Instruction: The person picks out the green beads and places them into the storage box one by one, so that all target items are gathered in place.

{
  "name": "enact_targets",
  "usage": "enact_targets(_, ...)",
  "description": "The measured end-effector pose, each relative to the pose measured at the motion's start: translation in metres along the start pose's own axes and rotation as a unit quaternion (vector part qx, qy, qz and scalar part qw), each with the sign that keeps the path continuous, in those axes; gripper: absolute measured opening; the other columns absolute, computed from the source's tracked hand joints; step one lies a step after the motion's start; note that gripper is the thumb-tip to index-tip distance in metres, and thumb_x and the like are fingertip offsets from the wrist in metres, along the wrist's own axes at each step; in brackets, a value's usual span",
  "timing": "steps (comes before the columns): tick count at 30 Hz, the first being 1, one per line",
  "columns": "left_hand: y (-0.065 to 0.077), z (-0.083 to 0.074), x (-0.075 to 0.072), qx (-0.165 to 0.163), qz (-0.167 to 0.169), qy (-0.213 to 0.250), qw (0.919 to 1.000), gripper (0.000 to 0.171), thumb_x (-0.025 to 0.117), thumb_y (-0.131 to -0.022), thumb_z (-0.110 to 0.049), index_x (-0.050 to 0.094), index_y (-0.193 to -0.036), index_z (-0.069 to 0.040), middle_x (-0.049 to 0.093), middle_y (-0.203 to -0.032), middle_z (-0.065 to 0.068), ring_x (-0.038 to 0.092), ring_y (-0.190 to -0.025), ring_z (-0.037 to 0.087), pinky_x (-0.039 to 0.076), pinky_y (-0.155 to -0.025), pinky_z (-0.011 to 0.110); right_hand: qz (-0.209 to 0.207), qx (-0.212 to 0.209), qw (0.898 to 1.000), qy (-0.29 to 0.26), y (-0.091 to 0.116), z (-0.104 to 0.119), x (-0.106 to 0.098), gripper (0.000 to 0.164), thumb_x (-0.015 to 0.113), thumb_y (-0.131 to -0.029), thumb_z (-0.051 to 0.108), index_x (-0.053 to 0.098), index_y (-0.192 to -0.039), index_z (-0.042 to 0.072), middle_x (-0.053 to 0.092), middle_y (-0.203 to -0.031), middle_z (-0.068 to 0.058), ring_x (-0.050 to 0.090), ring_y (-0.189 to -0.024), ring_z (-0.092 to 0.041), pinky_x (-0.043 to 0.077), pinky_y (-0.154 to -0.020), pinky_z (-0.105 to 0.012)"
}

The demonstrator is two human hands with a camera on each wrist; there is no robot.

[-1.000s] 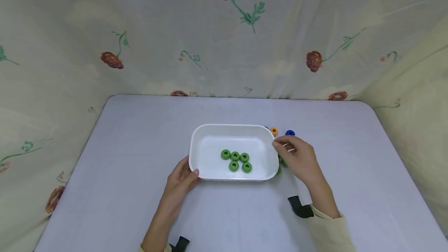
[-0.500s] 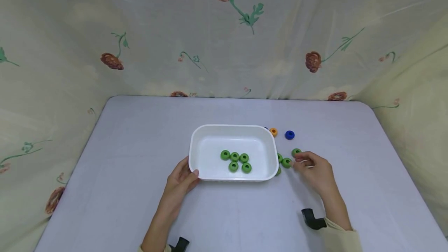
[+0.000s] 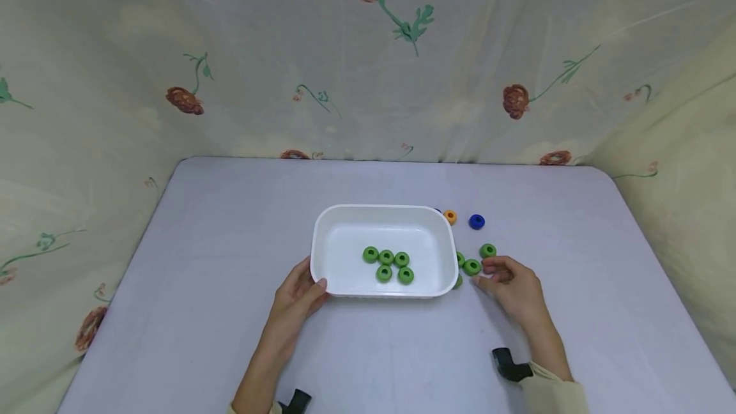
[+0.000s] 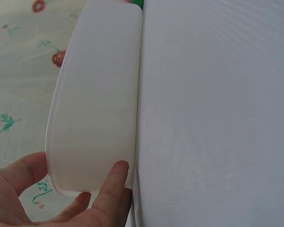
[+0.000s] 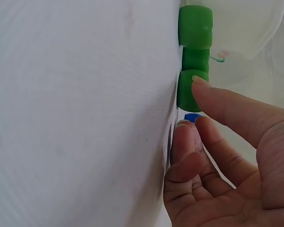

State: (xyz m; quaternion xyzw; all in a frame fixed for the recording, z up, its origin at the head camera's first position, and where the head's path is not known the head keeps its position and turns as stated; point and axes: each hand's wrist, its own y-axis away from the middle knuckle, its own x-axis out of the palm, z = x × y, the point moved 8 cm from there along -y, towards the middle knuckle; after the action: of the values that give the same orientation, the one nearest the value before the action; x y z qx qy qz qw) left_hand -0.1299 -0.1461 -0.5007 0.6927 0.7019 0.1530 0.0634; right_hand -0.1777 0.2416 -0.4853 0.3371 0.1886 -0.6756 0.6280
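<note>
Tray (image 3: 345,241), gripped by the left hand (image 3: 298,296), holds five green beads (image 3: 386,260), the right hand (image 3: 514,287) unclosed beside another bead (image 3: 472,268).

A curtained-off booth, with flower-printed cloth (image 3: 247,30) around a white-covered table (image 3: 241,222).

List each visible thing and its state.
White tray: upright.
Left hand: grips the tray's near left corner.
Five green beads: inside the tray, holes up.
Four outer green beads: beside the tray, two partly hidden.
Right hand: thumb and fingertips apart, near outer beads.
Orange bead: outside, hole up.
Blue bead: outside, hole up.
Second blue thing: mostly hidden.
</note>
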Motion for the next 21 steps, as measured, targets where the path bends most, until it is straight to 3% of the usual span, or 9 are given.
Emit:
enact_targets(9,-0.0008,0.0017,-0.001,-0.003,-0.003,0.001,1.0,0.06,0.06,-0.099,-0.009,0.037,-0.154,-0.015,0.04,-0.158,0.012,0.049,-0.141,0.031,0.054,-0.106,0.033,-0.003,-0.005,1.0,-0.002,-0.0021,-0.0006,0.0034,0.047,0.081,-0.084,0.019,0.064,-0.125,0.004,0.07,-0.114,-0.016,0.059,-0.087,-0.009,0.049,-0.069,-0.012)
enact_targets(21,-0.0009,0.0015,-0.0003,0.0,0.001,0.004,1.0,0.06,0.061,-0.099,-0.009,0.037,-0.154,-0.015,0.04,-0.158,0.011,0.048,-0.141,0.03,0.053,-0.107,0.034,-0.006,-0.015,1.0,0.016,-0.0046,0.0067,0.0087,0.045,0.08,-0.084,0.015,0.064,-0.124,0.003,0.069,-0.109,-0.017,0.062,-0.09,-0.019,0.049,-0.066,-0.014)
